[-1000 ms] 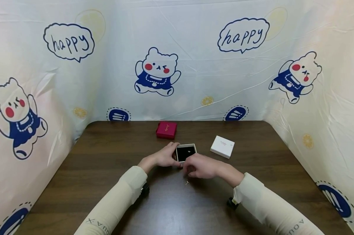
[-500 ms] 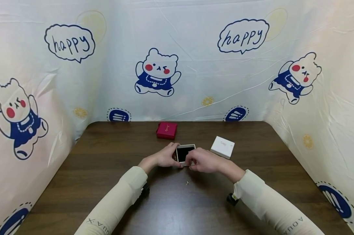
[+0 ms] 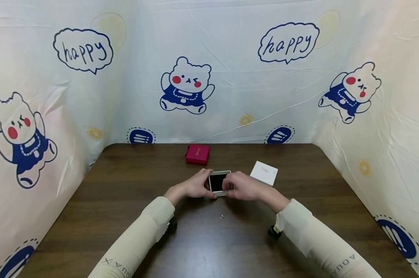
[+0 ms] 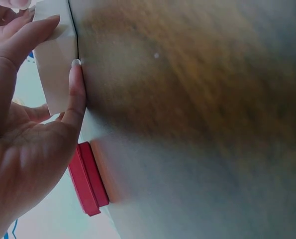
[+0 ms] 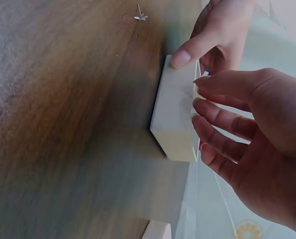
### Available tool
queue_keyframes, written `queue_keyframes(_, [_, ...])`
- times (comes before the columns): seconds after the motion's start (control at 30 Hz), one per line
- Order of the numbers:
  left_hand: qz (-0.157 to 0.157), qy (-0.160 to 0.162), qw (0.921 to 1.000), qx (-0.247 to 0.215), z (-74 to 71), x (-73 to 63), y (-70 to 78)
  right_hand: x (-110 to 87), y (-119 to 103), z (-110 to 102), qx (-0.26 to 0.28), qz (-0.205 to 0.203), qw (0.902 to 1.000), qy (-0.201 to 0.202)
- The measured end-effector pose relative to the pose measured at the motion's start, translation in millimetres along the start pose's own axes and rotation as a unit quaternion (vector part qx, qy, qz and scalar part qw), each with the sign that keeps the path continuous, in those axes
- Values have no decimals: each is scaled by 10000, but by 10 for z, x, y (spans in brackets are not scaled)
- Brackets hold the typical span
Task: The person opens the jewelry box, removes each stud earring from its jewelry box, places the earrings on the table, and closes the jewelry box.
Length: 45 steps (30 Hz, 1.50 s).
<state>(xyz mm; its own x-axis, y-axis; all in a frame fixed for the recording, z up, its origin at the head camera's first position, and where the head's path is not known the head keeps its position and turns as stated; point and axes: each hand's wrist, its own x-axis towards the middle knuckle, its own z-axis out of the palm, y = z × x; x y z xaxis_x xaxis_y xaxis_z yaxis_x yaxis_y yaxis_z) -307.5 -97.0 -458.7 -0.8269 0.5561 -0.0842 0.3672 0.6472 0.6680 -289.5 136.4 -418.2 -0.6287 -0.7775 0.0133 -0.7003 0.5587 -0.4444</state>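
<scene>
A small white jewellery box (image 3: 221,194) with a black lining sits mid-table. My left hand (image 3: 195,183) grips its left side; in the left wrist view, thumb and fingers lie along the box's outer walls (image 4: 55,74). Over the right part of the opening is my right hand (image 3: 242,186), its fingers bent down at the rim. Its fingertips are partly hidden behind the box edge in the right wrist view, so whether they pinch anything cannot be told. A small metallic stud earring (image 3: 221,217) lies on the table nearer the person, visible also in the right wrist view.
Behind the open box stands a dark red box (image 3: 197,154) with gold lettering. A white lid (image 3: 264,173) lies to the right, close behind the right hand. A printed curtain (image 3: 230,96) hangs around the back and sides of the brown table (image 3: 143,170).
My right hand has shifted from the box's front edge up and right over its opening, covering the small star-shaped piece seen on the lining earlier. My left hand has stayed in place.
</scene>
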Motion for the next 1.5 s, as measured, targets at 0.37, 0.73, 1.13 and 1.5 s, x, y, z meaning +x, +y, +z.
queue_keyframes(0.37, [60,26,10000,-18,-3,5,-6,30,72,2,-161,-72,9997,171])
queue_keyframes(0.73, [60,25,10000,35,-6,13,0,93,152,-4,-465,414,9972,426])
queue_keyframes(1.13, [76,6,10000,30,9,-3,-3,163,188,54,-845,822,9917,513])
queue_keyframes(1.5, [79,19,10000,57,-3,-4,-4,290,211,99,-1463,688,9855,511])
